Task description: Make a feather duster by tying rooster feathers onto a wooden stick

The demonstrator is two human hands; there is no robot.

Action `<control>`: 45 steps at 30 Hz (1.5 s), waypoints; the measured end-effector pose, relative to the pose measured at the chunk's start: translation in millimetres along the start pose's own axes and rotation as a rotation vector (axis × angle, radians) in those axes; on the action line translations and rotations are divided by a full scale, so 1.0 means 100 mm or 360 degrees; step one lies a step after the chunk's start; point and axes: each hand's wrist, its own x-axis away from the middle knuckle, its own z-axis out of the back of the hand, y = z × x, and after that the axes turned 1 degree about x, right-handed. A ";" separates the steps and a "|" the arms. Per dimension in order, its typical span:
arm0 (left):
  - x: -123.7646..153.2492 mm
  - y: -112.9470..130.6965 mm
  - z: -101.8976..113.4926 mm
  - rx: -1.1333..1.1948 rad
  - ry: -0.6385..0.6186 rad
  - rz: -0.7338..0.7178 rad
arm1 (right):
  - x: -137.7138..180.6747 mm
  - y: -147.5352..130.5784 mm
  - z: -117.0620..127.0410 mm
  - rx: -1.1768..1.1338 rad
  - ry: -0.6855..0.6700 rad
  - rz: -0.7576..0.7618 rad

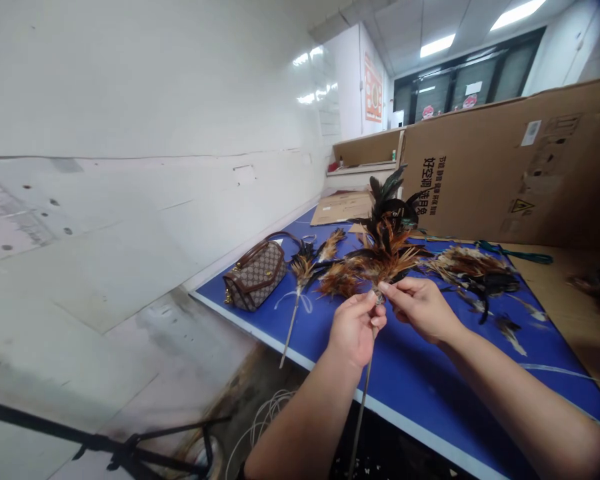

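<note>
A feather duster (387,243) with brown, orange and black plumes stands upright in front of me, its thin stick slanting down past the table edge. My left hand (354,328) is closed around the stick just under the plumes. At the same spot my right hand (424,308) pinches the base of the feathers, thumb and forefinger together; the exact bit between these fingertips is hidden. Close by on the left lies a second, smaller feather duster (303,273) with its stick over the table edge. Loose brown feathers (339,279) lie just behind my hands.
A blue table (405,400) runs along a white wall. On it are a patterned handbag (257,273), a heap of feathers (473,267), and a dark green cord (523,255). A large cardboard sheet (480,173) stands at the back right. Black metal legs (125,453) are at lower left.
</note>
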 end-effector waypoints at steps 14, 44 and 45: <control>0.02 0.19 0.09 -0.0017 -0.0315 0.0468 | 0.01 -0.05 0.05 0.0059 -0.0159 0.0024; 0.20 0.15 0.07 -0.0054 -0.0720 0.0593 | 0.04 -0.09 0.17 -0.0139 -0.0620 0.0186; 0.19 0.15 0.09 -0.0086 -0.0765 0.0610 | 0.04 -0.10 0.16 -0.0144 -0.0634 0.0191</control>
